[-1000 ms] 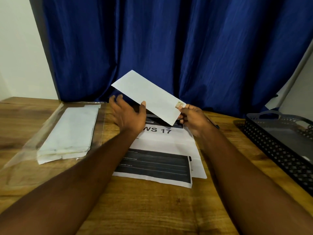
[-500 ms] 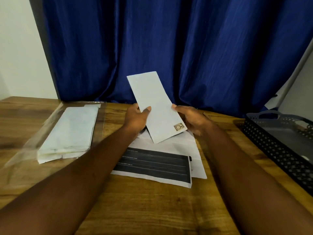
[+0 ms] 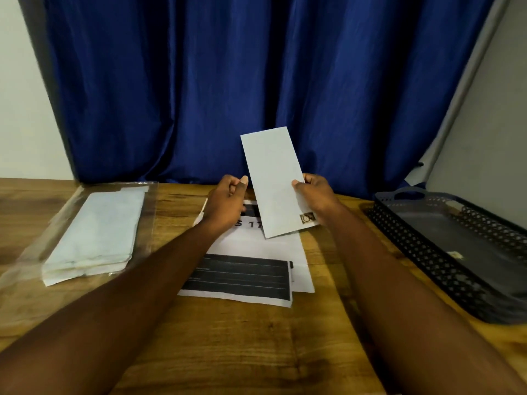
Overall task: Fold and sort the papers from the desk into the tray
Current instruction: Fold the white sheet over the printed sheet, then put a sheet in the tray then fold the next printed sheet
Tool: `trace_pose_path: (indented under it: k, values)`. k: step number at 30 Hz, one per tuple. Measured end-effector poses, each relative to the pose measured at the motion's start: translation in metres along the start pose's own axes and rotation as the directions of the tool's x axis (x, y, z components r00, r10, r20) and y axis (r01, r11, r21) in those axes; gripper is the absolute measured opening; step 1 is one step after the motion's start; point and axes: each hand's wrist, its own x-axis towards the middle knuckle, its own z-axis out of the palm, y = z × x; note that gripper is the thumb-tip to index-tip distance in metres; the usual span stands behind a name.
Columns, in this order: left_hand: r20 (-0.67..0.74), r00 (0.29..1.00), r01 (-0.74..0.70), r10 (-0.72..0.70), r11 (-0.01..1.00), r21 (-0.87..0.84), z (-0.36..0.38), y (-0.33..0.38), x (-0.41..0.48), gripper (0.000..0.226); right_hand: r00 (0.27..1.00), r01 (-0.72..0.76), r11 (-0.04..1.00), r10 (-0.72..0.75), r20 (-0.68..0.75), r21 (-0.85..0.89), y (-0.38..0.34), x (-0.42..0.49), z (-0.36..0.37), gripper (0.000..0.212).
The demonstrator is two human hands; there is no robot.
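A folded white paper [image 3: 273, 181] with a small square logo in its lower right corner stands almost upright above the desk. My right hand [image 3: 316, 195] pinches its right edge. My left hand [image 3: 225, 203] hovers just left of the paper with fingers curled and thumb close to the edge, a thin gap between them. Under both hands, printed sheets [image 3: 251, 252] with black bands and large lettering lie flat on the wooden desk [image 3: 242, 337]. The dark perforated tray [image 3: 427, 263] sits at the right, with only a small scrap on its floor.
A stack of white papers [image 3: 94, 235] rests on a clear plastic sleeve at the left of the desk. A blue curtain [image 3: 256, 81] hangs behind the desk. A grey panel leans behind the tray at the far right.
The paper turned from slanted sideways to nearly upright and shifted right. My left hand let go of its left edge; my right hand moved up onto the right edge.
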Motion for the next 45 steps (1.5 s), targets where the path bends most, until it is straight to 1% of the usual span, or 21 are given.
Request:
trace_pose_path:
  k: [2,4,7,10,12,15,17,18,20,21,23,25,28,30,33,35,37,39,40,42,45]
  values:
    - [0.047,0.999,-0.025,0.024,0.999,0.028,0.010,0.008,-0.003,0.039,0.999,0.020,0.999,-0.022,-0.049,-0.026,-0.013,-0.002,-0.027,0.020]
    - [0.071,0.997,-0.032,0.030,0.999,0.018,0.024,0.022,-0.005,0.041,0.991,0.041,0.997,-0.050,-0.123,-0.073,-0.026,-0.005,-0.058,0.020]
    - [0.121,0.991,-0.054,0.054,0.999,-0.003,0.054,0.047,-0.014,0.043,0.968,0.024,0.986,-0.063,-0.241,-0.163,-0.044,-0.008,-0.111,0.026]
    - [0.192,0.976,-0.097,0.104,0.994,-0.044,0.091,0.069,-0.027,0.039,0.928,-0.107,0.968,0.016,-0.371,-0.225,-0.052,-0.012,-0.171,0.033]
    - [0.233,0.965,-0.106,0.119,0.992,-0.068,0.118,0.079,-0.038,0.037,0.905,-0.199,0.939,0.066,-0.420,-0.281,-0.049,-0.019,-0.210,0.041]
    - [0.284,0.952,-0.096,0.117,0.992,-0.087,0.157,0.087,-0.055,0.034,0.895,-0.304,0.838,0.089,-0.436,-0.453,-0.034,-0.038,-0.255,0.044]
    - [0.319,0.941,-0.083,0.113,0.991,-0.108,0.183,0.090,-0.066,0.033,0.911,-0.335,0.746,0.101,-0.400,-0.576,-0.018,-0.050,-0.281,0.034]
    - [0.333,0.935,-0.081,0.117,0.990,-0.119,0.194,0.091,-0.071,0.032,0.915,-0.348,0.720,0.121,-0.385,-0.600,-0.009,-0.055,-0.292,0.026]
    - [0.358,0.927,-0.072,0.109,0.991,-0.115,0.208,0.097,-0.076,0.031,0.905,-0.399,0.709,0.203,-0.373,-0.581,0.001,-0.061,-0.308,0.025]
    - [0.370,0.924,-0.073,0.101,0.993,-0.089,0.213,0.101,-0.078,0.031,0.897,-0.430,0.692,0.253,-0.362,-0.580,0.002,-0.065,-0.313,0.026]
    - [0.378,0.920,-0.094,0.101,0.995,-0.037,0.221,0.100,-0.085,0.028,0.884,-0.468,0.644,0.331,-0.330,-0.606,0.012,-0.069,-0.316,0.040]
    - [0.385,0.917,-0.112,0.104,0.994,0.000,0.229,0.096,-0.087,0.024,0.888,-0.457,0.581,0.345,-0.305,-0.674,0.018,-0.073,-0.316,0.049]
    - [0.406,0.907,-0.139,0.112,0.990,0.037,0.236,0.089,-0.090,0.022,0.897,-0.437,0.504,0.312,-0.314,-0.745,0.030,-0.079,-0.319,0.050]
    - [0.415,0.904,-0.132,0.102,0.990,0.045,0.238,0.086,-0.090,0.021,0.916,-0.397,0.487,0.262,-0.304,-0.778,0.035,-0.080,-0.323,0.045]
    - [0.403,0.910,-0.129,0.102,0.991,0.042,0.236,0.083,-0.087,0.018,0.934,-0.349,0.555,0.146,-0.325,-0.755,0.032,-0.076,-0.323,0.044]
    - [0.395,0.912,-0.142,0.115,0.989,0.042,0.231,0.082,-0.083,0.019,0.943,-0.309,0.543,0.068,-0.326,-0.781,0.022,-0.069,-0.311,0.037]
    - [0.377,0.916,-0.170,0.136,0.984,0.058,0.225,0.081,-0.078,0.020,0.961,-0.198,0.556,-0.051,-0.271,-0.807,0.012,-0.060,-0.291,0.023]
    - [0.354,0.923,-0.186,0.149,0.980,0.075,0.216,0.080,-0.072,0.021,0.962,-0.049,0.611,-0.184,-0.202,-0.790,0.003,-0.053,-0.265,0.008]
    - [0.340,0.928,-0.188,0.150,0.979,0.081,0.209,0.079,-0.067,0.021,0.956,0.032,0.638,-0.243,-0.162,-0.770,0.000,-0.050,-0.249,0.007]
    - [0.315,0.936,-0.194,0.156,0.977,0.091,0.193,0.077,-0.057,0.020,0.939,0.186,0.665,-0.336,-0.068,-0.724,-0.008,-0.046,-0.215,0.012]
    - [0.252,0.955,-0.197,0.158,0.970,0.140,0.157,0.071,-0.038,0.018,0.920,0.348,0.672,-0.380,0.098,-0.654,-0.014,-0.043,-0.156,0.015]
